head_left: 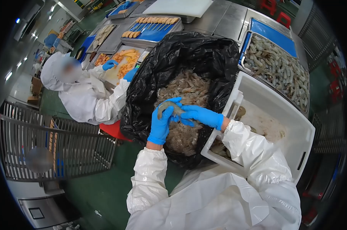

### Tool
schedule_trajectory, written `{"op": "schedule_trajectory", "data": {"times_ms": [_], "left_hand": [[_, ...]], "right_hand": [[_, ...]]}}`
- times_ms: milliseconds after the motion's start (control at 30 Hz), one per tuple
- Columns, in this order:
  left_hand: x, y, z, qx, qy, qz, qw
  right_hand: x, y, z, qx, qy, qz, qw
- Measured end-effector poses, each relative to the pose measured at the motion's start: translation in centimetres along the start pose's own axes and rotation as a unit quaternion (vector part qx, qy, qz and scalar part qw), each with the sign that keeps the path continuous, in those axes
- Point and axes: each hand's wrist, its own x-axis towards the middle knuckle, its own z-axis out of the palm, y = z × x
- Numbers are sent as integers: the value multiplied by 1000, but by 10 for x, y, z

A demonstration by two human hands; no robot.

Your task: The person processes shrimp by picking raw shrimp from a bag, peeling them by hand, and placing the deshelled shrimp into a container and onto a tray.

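A blue-gloved left hand (160, 123) and right hand (202, 115) are grasping one curved grey shrimp (167, 107) mid-frame, the upper-right rectangular metal tray (246, 50) already heaped, the lower-right white plastic bin (266, 117) still holding some.

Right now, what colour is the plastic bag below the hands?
The plastic bag is black; see the head view.

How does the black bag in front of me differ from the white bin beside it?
The black bag is dark and crumpled; the white bin is pale, with straight walls. The bag holds a large brownish heap, while the bin shows a wide bare floor, with some shrimp partly hidden by your sleeve. Both are open on top.
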Motion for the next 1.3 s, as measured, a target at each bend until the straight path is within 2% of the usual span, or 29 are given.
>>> {"op": "schedule_trajectory", "data": {"times_ms": [33, 67, 167, 200, 267, 300, 367, 500, 600, 700, 800, 933, 1000, 1133, 1233, 1267, 1300], "left_hand": [[-2, -3, -9, 38, 26, -1, 999], [-5, -1, -13, 75, 53, -3, 996], [-13, 2, -11, 111, 104, -16, 988], [-14, 1, -10, 111, 115, -21, 987], [-13, -3, -12, 135, 127, 40, 982], [-13, -5, -13, 146, 133, 70, 978], [-14, -1, -14, 125, 132, 65, 981], [-14, -4, -27, 24, 104, -21, 994], [-11, -6, -22, 60, 127, -83, 987], [-15, 4, -5, 166, 123, -90, 974], [-11, 5, -5, 183, 116, -133, 967], [-5, -25, -33, -87, 51, -173, 980], [-9, -29, -33, -132, 59, -175, 974], [-8, -39, -47, -120, 121, -119, 978], [-10, -20, -36, 83, 168, -89, 978], [-11, -17, -31, 108, 155, -64, 980], [-13, -15, -27, 132, 142, -38, 980]], "right_hand": [[10, 6, 2, -17, -3, -31, 999], [17, 8, 9, -125, 83, -117, 982], [26, 7, 15, -268, 112, -38, 956], [29, 7, 19, -234, 98, -27, 967], [33, 11, 29, -162, 72, -6, 984], [32, 13, 32, -166, 84, -11, 982], [31, 16, 37, -174, 106, -20, 979], [22, 19, 46, -390, 214, -69, 893], [27, 38, 42, -485, 273, -140, 819], [20, 37, 41, -543, 275, -148, 780], [19, 39, 43, -555, 282, -180, 761], [19, 32, 37, -507, 288, -241, 776], [16, 23, 36, -461, 305, -275, 787], [12, 22, 14, -399, 342, -175, 833], [16, 14, -8, -561, 326, -129, 750], [14, 9, -15, -670, 256, -157, 679], [12, 9, -15, -675, 263, -188, 663]]}}
